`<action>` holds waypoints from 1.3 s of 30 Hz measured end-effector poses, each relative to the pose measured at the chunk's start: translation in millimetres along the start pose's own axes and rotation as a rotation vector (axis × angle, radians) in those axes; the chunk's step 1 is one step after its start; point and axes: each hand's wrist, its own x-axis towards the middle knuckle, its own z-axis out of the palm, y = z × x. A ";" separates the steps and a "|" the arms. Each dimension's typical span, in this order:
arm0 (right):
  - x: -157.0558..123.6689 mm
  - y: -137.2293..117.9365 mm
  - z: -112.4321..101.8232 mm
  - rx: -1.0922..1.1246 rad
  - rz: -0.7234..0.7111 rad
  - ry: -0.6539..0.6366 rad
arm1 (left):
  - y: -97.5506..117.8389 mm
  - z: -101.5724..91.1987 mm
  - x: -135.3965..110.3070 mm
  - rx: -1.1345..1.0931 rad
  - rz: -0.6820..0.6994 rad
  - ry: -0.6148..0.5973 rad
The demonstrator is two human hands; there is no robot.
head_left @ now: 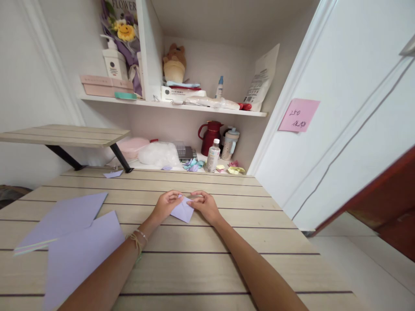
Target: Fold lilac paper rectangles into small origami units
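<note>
here both hands (pixel 186 205) pinch folded lilac paper (pixel 182 211)

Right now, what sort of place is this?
Probably a home craft nook: wooden table with lilac paper sheets, shelf with plush bear, red thermos below. Left hand and right hand pinch folded paper.

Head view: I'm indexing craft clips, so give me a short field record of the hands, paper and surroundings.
left hand: pinches the folded lilac paper at its upper left edge
right hand: pinches its upper right edge
paper position: between both hands, over the wooden table
loose lilac sheets: two, overlapping, at table's left
behind table: red jug, clear bottle
door: pink sticky note
</note>
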 end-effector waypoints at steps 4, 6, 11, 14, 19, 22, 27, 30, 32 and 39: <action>1.4 -1.5 -1.4 0.043 0.034 0.006 | -1.7 -2.2 0.7 -0.004 -0.001 0.040; 2.5 -1.6 -1.9 0.074 0.050 0.011 | -2.5 -2.7 1.1 -0.012 -0.016 0.038; 3.9 -1.1 -2.5 0.111 0.015 0.034 | -2.3 -0.8 0.8 -0.051 -0.098 0.010; 4.0 -0.4 -2.8 0.153 0.000 0.091 | -0.6 1.3 -0.3 -0.050 -0.150 -0.054; 4.1 0.8 -2.7 0.054 -0.032 0.137 | 1.2 1.6 -0.8 -0.025 -0.157 -0.127; 3.3 0.0 -3.7 0.015 -0.033 0.144 | 2.3 0.3 0.0 0.002 -0.186 -0.200; 4.0 -2.4 -6.3 0.080 -0.015 0.119 | 0.9 -0.1 0.6 0.031 -0.208 -0.218; 6.1 -2.1 -6.8 0.102 0.021 0.110 | -1.6 0.7 0.0 -0.011 -0.150 -0.145; 6.9 -0.9 -7.0 0.071 0.045 0.056 | -2.7 0.9 -0.3 -0.050 -0.121 -0.095; 5.2 3.6 -11.3 -0.146 0.013 0.082 | -3.4 1.2 -0.3 0.011 -0.149 -0.122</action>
